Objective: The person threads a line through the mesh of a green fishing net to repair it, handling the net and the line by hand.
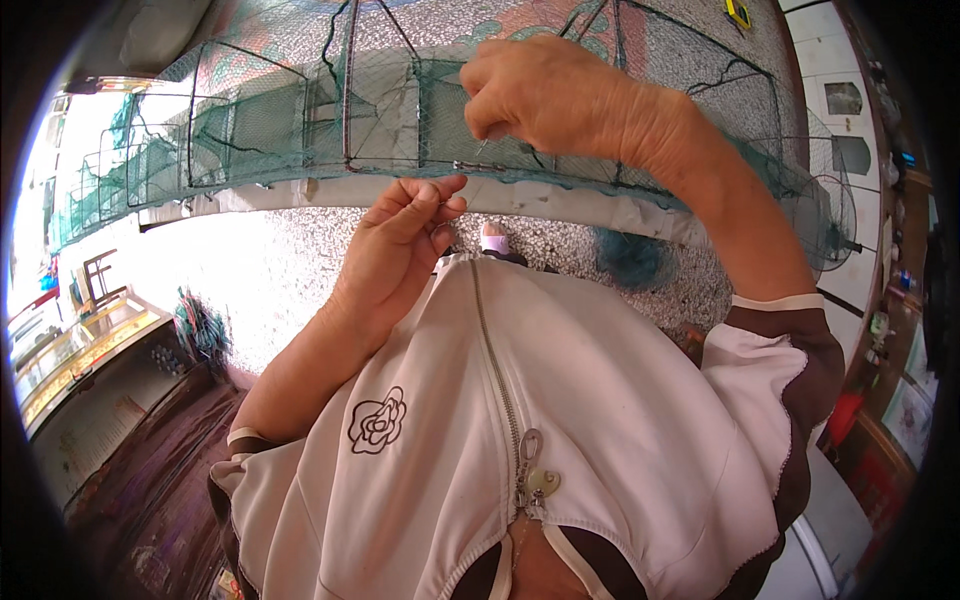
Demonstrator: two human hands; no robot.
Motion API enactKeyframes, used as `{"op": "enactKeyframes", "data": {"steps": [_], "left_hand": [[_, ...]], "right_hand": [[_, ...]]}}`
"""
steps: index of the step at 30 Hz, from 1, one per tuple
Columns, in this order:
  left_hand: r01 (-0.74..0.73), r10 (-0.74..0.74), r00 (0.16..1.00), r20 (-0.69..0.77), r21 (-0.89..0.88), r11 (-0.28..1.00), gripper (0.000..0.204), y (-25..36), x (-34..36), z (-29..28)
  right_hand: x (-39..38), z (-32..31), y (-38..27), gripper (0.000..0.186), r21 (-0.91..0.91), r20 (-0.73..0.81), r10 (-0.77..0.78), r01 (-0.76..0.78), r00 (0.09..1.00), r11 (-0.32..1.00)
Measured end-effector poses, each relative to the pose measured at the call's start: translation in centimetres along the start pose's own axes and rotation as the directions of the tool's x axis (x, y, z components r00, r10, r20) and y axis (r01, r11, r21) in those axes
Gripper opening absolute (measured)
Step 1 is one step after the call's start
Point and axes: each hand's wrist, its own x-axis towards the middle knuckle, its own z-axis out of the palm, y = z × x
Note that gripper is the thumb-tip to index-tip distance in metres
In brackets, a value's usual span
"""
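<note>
A long green mesh net trap [270, 120] with dark rod frames stretches across a long narrow support in front of me. My left hand [400, 225] is just below its near edge, thumb and forefinger pinched together; whatever is between them is too fine to make out. Higher and to the right, my right hand [545, 95] is over the mesh with its fingers curled closed. A thin, pale strand or pin [483, 148] shows just under those fingers. Between the hands, a dark frame rod [478, 166] runs along the net's near edge.
The pale support edge [300, 193] runs under the net. A dark teal tangle of mesh or twine [632, 257] lies on the speckled floor. Coloured cords [203, 325] and a glass-topped case [90, 350] stand at left. A yellow-and-black object [738, 12] is at far right.
</note>
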Motion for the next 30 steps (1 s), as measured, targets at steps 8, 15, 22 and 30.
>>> {"op": "enactKeyframes", "data": {"steps": [8, 15, 22, 30], "left_hand": [[-0.017, 0.014, 0.999, -0.050, -0.045, 0.999, 0.010, -0.9, -0.6, 0.1], [0.015, -0.024, 0.988, -0.153, -0.058, 0.998, 0.009, -1.8, -0.9, -0.3], [0.026, -0.036, 0.996, -0.082, -0.126, 0.992, 0.007, -2.6, -1.1, -1.1], [0.014, -0.003, 0.999, 0.044, -0.255, 0.967, 0.006, -3.3, 0.0, -1.0]], "right_hand": [[0.8, 0.3, -0.8, 0.010, 0.183, 0.086, -0.028, 0.012, 0.996, 0.983], [0.6, 1.0, -2.1, 0.012, 0.373, 0.111, -0.089, 0.042, 0.990, 0.927], [0.8, 1.9, -2.2, 0.004, 0.278, 0.185, -0.145, 0.090, 0.972, 0.957], [0.7, 2.0, -4.9, 0.011, 0.221, -0.158, -0.269, 0.299, 0.950, 0.928]]}}
